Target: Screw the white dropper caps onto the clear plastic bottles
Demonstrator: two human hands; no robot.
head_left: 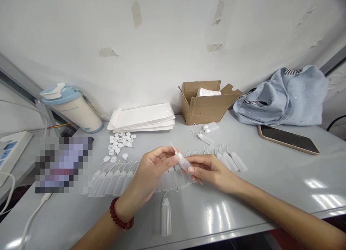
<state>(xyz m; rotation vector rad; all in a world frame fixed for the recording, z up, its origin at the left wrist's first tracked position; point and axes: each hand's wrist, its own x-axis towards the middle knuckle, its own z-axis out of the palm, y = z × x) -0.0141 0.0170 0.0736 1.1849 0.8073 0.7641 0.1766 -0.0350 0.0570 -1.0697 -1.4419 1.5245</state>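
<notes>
My right hand (209,169) grips the body of a small translucent plastic squeeze bottle (185,164), held tilted above the table. At its neck, the fingers of my left hand (154,167) close on the white cap with its thin pointed tip. Beneath and beside my hands runs a row of similar bottles (113,181) lying side by side, thin curved straps at their necks. One more bottle (166,217) lies apart near the front. White caps (119,142) are heaped behind my left hand, and a few bottles (205,139) lie behind my right.
At the back are a stack of white envelopes (143,117) and an open cardboard box (205,107). A cream tumbler (78,111) and a blurred-out device (63,165) stand left. To the right are a blue cloth bag (297,98) and a phone (289,139).
</notes>
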